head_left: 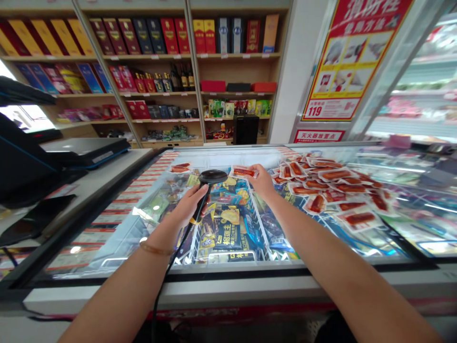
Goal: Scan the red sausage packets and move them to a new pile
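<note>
My left hand point(193, 204) is wrapped round the handle of a black barcode scanner point(213, 176), whose cord hangs down past the freezer's front edge. Pinched in my right hand point(261, 180) is a sausage packet point(243, 171), clear wrap around a reddish-brown sausage, just right of the scanner head. To the right a heap of similar sausage packets point(335, 178) lies on the freezer's glass top point(150, 190). One or more packets point(180, 167) lie apart, left of the scanner. Both hands are above the glass.
Beneath the glass, wire baskets point(262, 228) hold colourful frozen packs point(230, 228). A counter with a flat scale-like device point(87, 150) and a dark machine point(24, 152) stands left. Shelves of boxed goods point(146, 35) line the back, beside a red fire poster point(353, 62).
</note>
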Demonstrator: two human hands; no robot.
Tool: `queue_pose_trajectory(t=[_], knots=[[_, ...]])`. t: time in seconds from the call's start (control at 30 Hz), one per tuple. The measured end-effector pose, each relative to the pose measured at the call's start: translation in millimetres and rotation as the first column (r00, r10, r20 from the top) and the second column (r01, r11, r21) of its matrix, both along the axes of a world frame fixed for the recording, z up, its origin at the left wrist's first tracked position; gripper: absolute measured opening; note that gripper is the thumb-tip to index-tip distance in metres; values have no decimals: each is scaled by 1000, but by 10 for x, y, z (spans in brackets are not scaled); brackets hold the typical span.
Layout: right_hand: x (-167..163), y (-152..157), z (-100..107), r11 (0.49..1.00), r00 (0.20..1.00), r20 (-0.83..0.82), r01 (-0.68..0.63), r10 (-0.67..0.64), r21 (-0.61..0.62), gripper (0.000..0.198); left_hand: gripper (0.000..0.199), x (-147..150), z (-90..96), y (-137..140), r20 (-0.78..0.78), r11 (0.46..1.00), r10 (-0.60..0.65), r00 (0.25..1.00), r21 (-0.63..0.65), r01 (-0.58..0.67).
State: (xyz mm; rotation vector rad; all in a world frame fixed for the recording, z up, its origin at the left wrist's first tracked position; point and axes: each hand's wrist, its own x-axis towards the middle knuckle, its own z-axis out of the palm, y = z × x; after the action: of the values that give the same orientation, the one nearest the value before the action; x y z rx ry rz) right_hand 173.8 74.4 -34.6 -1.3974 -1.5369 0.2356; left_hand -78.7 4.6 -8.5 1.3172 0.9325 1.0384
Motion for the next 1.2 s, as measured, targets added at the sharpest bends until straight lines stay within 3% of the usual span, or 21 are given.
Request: queue_pose_trajectory(t=[0.3, 0.67, 0.77, 0.83, 0.93, 1.03, 1.1, 1.2], knots=[[-102, -134, 110, 992, 1000, -5, 0, 1, 127, 18, 40, 49, -9, -34, 68, 999, -42, 997, 30, 41], [-122, -111, 52, 992, 1000, -2, -5, 5, 124, 21, 44, 62, 10, -43, 58, 998, -59, 997, 4, 59], [-165, -58, 12, 989, 1000, -2, -14, 14, 145, 20, 44, 36, 43, 1, 9, 999, 26, 1000, 20, -27], [-231, 33, -15, 985, 999, 24, -36, 32, 169, 20, 42, -61, 97, 65, -49, 980, 197, 979, 29, -196], [-426, 248, -38, 980, 986, 116, -135, 119, 143, 20, 35, -361, 194, 195, -159, 858, 513, 844, 72, -508], [-779, 491, -47, 961, 950, 169, -273, 262, 46, 20, 34, -731, 240, 312, -240, 649, 759, 605, 210, -731], [-1089, 635, -56, 947, 933, 170, -320, 318, -14, 20, 37, -919, 230, 360, -268, 531, 843, 466, 283, -798], [-1575, 815, -67, 945, 918, 224, -321, 326, -62, 19, 41, -1033, 193, 382, -293, 471, 875, 386, 328, -819]])
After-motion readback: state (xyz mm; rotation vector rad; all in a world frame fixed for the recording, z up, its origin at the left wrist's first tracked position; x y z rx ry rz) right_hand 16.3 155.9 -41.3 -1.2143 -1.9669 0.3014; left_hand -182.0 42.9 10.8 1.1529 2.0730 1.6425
